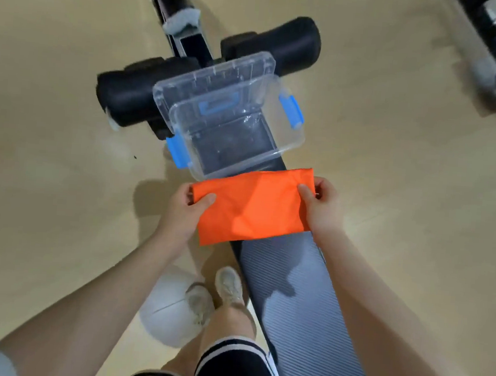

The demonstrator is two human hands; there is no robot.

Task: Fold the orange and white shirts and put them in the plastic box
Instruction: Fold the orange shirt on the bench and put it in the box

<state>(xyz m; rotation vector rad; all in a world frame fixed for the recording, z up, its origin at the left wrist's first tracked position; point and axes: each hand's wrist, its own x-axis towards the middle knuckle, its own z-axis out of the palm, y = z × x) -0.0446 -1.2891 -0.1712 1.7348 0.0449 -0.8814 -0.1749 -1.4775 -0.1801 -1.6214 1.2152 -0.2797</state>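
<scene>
Head view: orange shirt (251,206), folded into a flat rectangle, hangs over the padded bench (300,300) just short of the clear plastic box (290,134). Left hand (183,212) pinches its left end, right hand (323,208) its right. Best to keep it taut and level, then lower it squarely inside. No white shirt is identifiable.
</scene>
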